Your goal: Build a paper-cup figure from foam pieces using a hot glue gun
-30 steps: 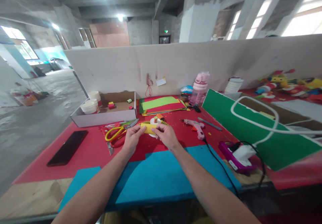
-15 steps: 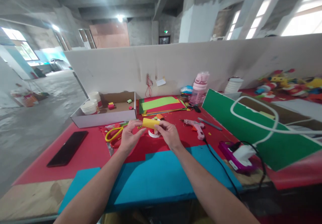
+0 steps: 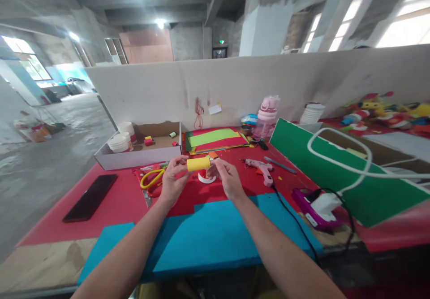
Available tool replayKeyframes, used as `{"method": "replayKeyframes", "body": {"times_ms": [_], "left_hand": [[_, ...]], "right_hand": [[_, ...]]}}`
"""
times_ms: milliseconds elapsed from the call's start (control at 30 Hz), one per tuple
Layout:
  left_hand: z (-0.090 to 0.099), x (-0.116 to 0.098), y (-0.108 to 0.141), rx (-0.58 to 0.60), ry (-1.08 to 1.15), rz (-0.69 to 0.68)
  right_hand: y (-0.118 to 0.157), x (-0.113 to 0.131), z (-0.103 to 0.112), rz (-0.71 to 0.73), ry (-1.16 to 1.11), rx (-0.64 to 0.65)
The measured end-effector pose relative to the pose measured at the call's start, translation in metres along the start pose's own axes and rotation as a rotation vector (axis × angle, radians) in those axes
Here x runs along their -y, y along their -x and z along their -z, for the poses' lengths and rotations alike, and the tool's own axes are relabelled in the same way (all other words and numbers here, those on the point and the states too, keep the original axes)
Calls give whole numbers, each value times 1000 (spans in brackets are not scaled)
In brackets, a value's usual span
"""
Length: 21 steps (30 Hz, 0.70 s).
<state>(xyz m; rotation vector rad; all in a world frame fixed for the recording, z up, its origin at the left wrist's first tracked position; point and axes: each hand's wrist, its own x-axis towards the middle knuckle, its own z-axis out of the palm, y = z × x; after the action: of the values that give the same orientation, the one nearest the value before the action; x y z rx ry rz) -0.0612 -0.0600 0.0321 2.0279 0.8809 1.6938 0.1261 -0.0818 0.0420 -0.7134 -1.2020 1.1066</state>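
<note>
A yellow roll (image 3: 198, 164) lies level between my two hands, above the red table. My left hand (image 3: 174, 178) pinches its left end. At its right end my right hand (image 3: 228, 178) has its fingers closed on the roll's edge. Below and behind the roll, a white ring-shaped piece with a red part (image 3: 206, 179) rests on the table, partly covered by the roll and my fingers. An orange piece (image 3: 213, 155) shows just behind it.
Yellow-handled scissors (image 3: 151, 180) lie left of my hands, with a phone (image 3: 90, 198) farther left. A pink glue gun (image 3: 262, 169) and a purple power strip (image 3: 316, 209) are right. Behind stand a shallow box (image 3: 141, 158) and coloured sheets (image 3: 218, 143).
The yellow roll has shifted slightly left and turned level. My left hand has closed on its left end, and my right fingers have slid to its right end.
</note>
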Motion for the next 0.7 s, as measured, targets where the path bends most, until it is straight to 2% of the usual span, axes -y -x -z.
{"method": "replayKeyframes", "body": {"times_ms": [133,200,333,500,600,700], "left_hand": [[-1,-4,0,26,20,40],[-1,-8,0,11,61,77],[-1,-14,1,-64,249,268],[-3,-14,1,61,499,501],[-5,-11,1,74,481,535],[-4,-8,2,4,364,467]], "right_hand": [[0,0,-2,-10,112,86],[0,0,-2,7,175,88],[-1,1,-1,-2,181,54],[2,5,-3,-12,152,114],[3,5,-4,-16,103,152],[2,4,-4,-30,-2,103]]}}
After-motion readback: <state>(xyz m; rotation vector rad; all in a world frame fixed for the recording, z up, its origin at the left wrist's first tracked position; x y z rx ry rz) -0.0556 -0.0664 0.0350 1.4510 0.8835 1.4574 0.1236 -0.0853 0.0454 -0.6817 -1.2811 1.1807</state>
